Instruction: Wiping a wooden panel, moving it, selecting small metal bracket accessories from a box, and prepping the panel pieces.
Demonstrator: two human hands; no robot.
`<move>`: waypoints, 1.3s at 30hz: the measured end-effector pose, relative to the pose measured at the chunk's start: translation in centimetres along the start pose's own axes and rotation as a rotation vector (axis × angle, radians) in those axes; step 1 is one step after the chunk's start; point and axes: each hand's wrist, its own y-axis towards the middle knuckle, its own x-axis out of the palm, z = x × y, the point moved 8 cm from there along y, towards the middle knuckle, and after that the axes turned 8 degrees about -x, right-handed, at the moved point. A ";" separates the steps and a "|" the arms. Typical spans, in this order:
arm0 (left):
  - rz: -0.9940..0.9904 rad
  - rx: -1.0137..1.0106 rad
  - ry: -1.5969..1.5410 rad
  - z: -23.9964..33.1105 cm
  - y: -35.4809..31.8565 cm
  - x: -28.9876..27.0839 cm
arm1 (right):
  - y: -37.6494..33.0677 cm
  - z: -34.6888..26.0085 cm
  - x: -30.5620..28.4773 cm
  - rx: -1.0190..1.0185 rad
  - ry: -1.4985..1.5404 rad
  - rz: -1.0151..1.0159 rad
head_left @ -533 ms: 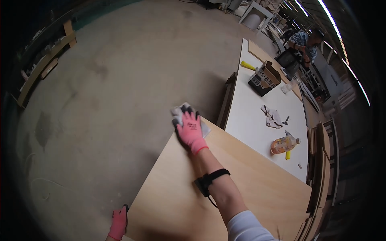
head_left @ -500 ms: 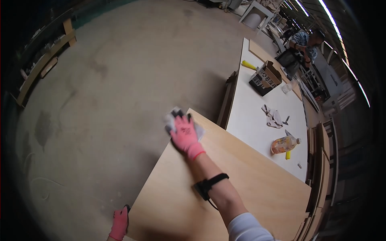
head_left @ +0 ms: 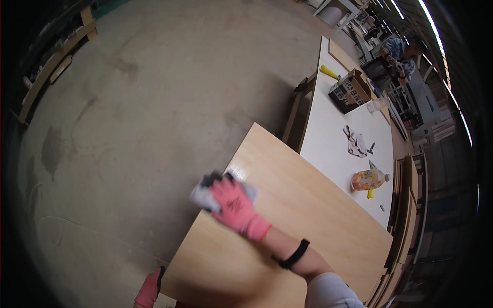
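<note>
My right hand [head_left: 233,205], in a pink glove with black fingertips, presses a light grey rag [head_left: 201,198] onto the wooden board [head_left: 303,215]. The rag bunches under the fingers and juts past the board's left edge. Just beyond the hand, a patch of the wood shines. My left hand [head_left: 149,288], gloved alike, is closed at the board's near left corner, its dark fingertips against the edge; part of its grip is hidden. A black strap circles my right forearm.
A white-topped table [head_left: 328,149] adjoins the board on the right. It bears a plastic bottle [head_left: 367,180], a crumpled cloth [head_left: 354,141], a cardboard box [head_left: 349,92] and a yellow-handled tool [head_left: 328,71]. A co-worker [head_left: 398,54] is behind it. Stacked boards [head_left: 408,220] stand at right.
My right hand has drawn the rag nearer along the board's left edge, away from the far corner, uncovering the shiny patch. My left hand remains at the near corner. The view has shifted slightly.
</note>
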 end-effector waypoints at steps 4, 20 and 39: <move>0.037 0.106 0.125 0.1 0.6 0.7 | 3.2 13.7 -5.9 0.242 -0.181 0.246; -0.049 0.004 0.268 -3.2 0.4 0.7 | -4.5 -14.3 4.1 -0.506 0.264 -0.136; -0.024 -0.179 0.083 5.4 -0.5 -0.3 | -9.0 19.8 -4.1 0.596 -0.121 0.361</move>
